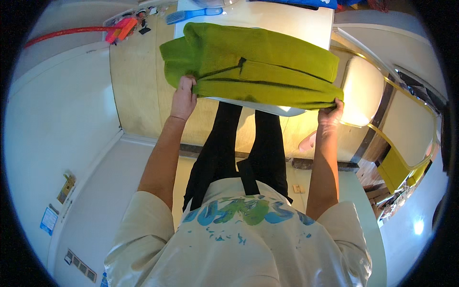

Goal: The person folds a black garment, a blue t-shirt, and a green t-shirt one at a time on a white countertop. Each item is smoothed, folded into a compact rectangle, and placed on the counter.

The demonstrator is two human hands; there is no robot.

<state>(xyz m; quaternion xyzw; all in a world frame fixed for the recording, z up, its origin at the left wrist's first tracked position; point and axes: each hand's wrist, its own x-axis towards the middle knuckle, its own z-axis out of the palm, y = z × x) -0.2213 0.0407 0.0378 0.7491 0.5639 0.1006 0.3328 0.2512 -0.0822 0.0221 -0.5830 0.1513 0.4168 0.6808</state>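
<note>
A folded olive-green garment point(265, 61) stretches across the front part of a white table point(294, 14). My left hand point(184, 97) grips its near edge toward the left end. At the near right corner, my right hand point(331, 113) has its fingers closed on the same cloth. A dark slit with a small black patch shows midway along the fabric. Cloth hides most of the table's front, and only a strip of its rounded near edge shows below.
A blue brush point(193, 15) lies at the table's far left, and folded blue cloth point(297, 3) at the far right. Right of the table stands a gold-framed chair with a cream seat point(362, 91). A pink slipper point(307, 142) is on the floor. A red-handled broom point(122, 30) leans at left.
</note>
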